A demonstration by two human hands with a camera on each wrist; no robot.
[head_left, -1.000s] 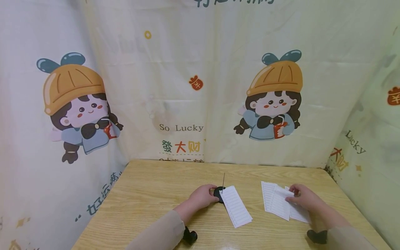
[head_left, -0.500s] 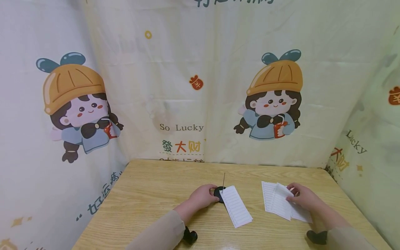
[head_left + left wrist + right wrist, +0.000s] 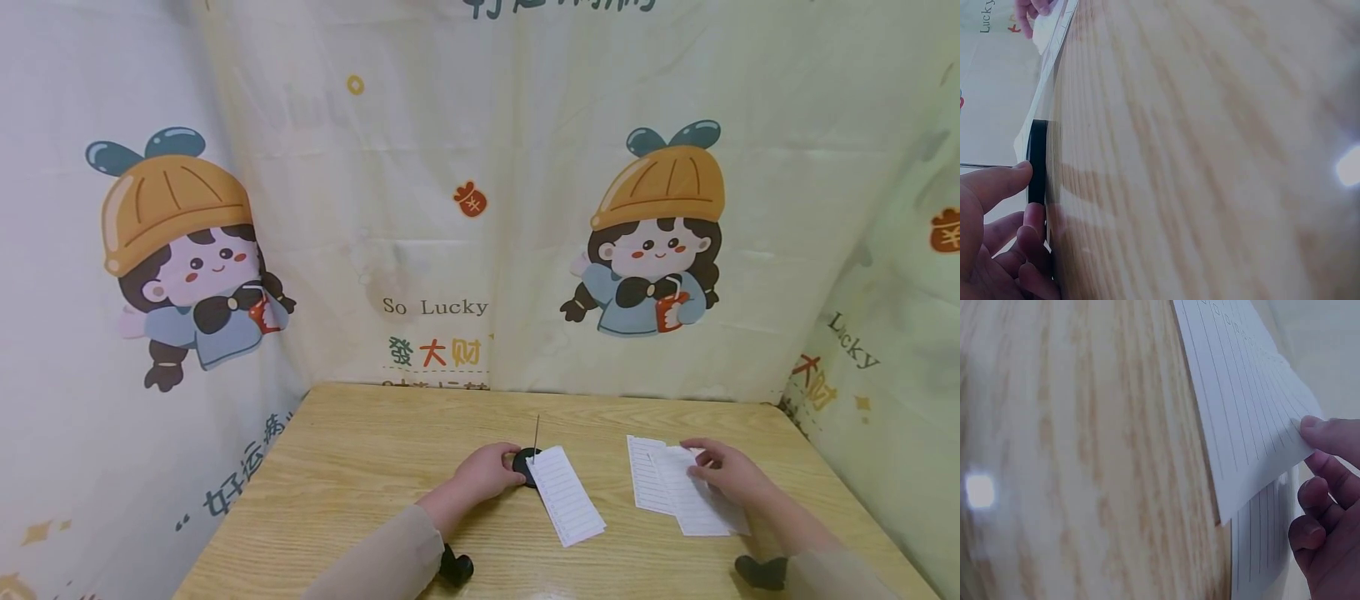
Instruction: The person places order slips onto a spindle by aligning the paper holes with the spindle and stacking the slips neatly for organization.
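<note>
My left hand (image 3: 487, 472) holds the round black base (image 3: 522, 469) of a bill spike by its left edge; in the left wrist view the thumb presses on top of the base (image 3: 1037, 156). A thin metal spike (image 3: 537, 435) stands upright from it. White lined paper slips (image 3: 568, 500) are threaded on the spike by one corner and lie toward the front. On the right, my right hand (image 3: 726, 472) pinches the edge of a lined slip (image 3: 692, 496) between thumb and fingers. That slip (image 3: 1241, 419) is bent up at the pinched edge and overlaps other slips.
Another lined slip (image 3: 645, 475) lies left of the pinched one, and a further slip (image 3: 738, 521) shows below my right hand. The wooden table (image 3: 405, 425) ends at a printed curtain (image 3: 420, 250) behind and on both sides.
The upper right slip has turned and its lower end has swung to the right under my right hand. The left hand, the spike and its slips have stayed in place.
</note>
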